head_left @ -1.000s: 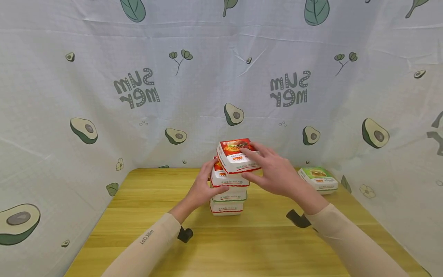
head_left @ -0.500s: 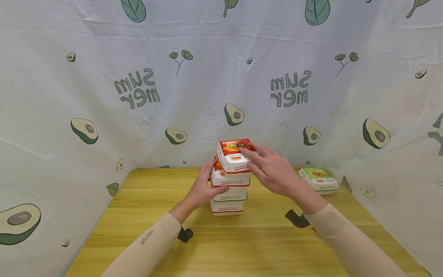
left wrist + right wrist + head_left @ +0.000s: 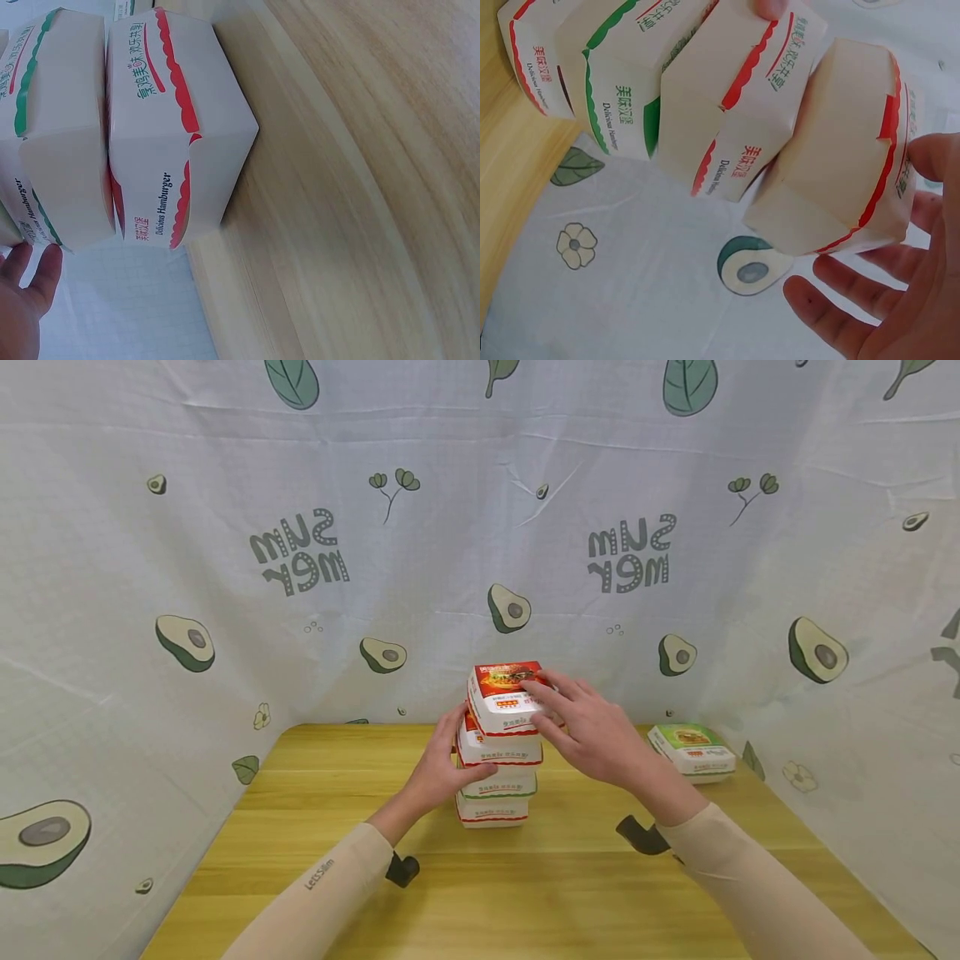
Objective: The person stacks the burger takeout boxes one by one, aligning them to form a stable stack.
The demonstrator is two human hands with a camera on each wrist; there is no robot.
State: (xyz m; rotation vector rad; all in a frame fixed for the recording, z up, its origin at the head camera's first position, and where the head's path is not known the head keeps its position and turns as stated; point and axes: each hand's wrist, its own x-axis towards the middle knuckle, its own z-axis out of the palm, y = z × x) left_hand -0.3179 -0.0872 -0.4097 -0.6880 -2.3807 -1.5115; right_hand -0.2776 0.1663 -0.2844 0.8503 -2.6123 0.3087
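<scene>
At mid-frame, a left hand (image 3: 438, 764) curls its fingers round the second-highest burger box (image 3: 501, 749), apparently bracing the four-high stack (image 3: 498, 787) on the tabletop (image 3: 555, 902), while a right hand (image 3: 600, 731), fingers spread and loosely extended, touches the top box (image 3: 504, 706), likely to square it; a green box (image 3: 693, 752) lies at frame right

I am at a small, screened-off work spot; whether in a home, office or lab, I cannot tell. Pale cloth (image 3: 442, 552) printed with avocados (image 3: 501, 608), leaves (image 3: 688, 389) and mirror-reversed "summer" lettering (image 3: 630, 560) hangs from nine o'clock through twelve to three, walling in the wood-grain table (image 3: 510, 893) at six o'clock.
</scene>
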